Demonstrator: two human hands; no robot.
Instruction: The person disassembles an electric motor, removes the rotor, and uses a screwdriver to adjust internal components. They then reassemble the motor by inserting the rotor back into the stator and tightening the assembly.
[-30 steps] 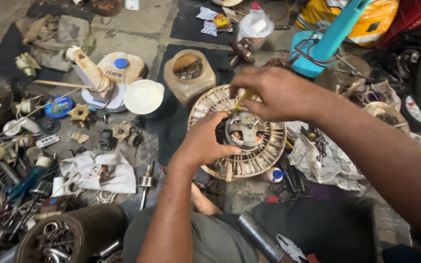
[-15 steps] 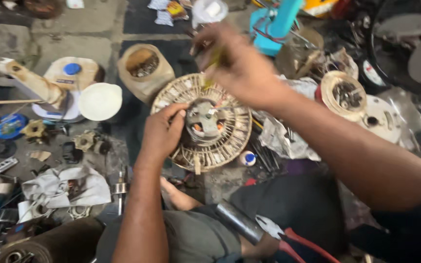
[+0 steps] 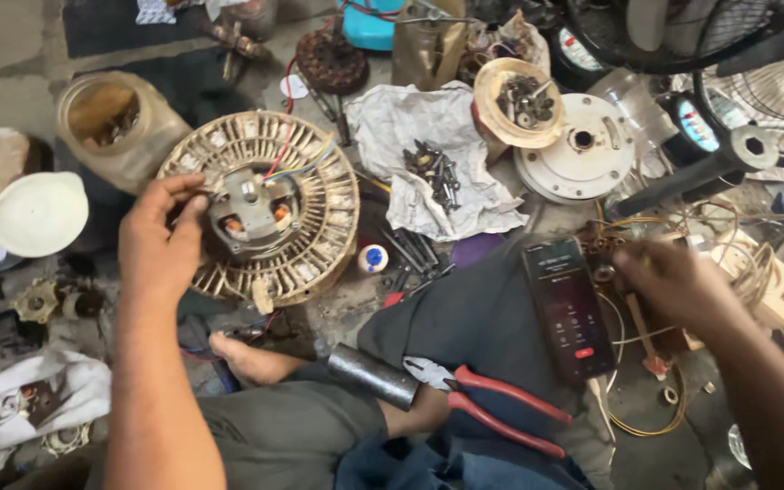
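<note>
Left hand [image 3: 161,240] grips the fan motor's [image 3: 260,209] left rim; right hand [image 3: 673,286], fingers curled, touches crowded wire coils [image 3: 655,327] beside the phone [image 3: 569,308]

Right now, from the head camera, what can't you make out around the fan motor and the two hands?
- Right hand: blurred by motion, so its grasp among the copper wire is unclear.
- Left hand: covers the left rim of the round motor housing.
- Phone: screen content too small.
- Pipe: one end hidden behind the leg.
- Fan guard: cut off by the top edge.
</note>
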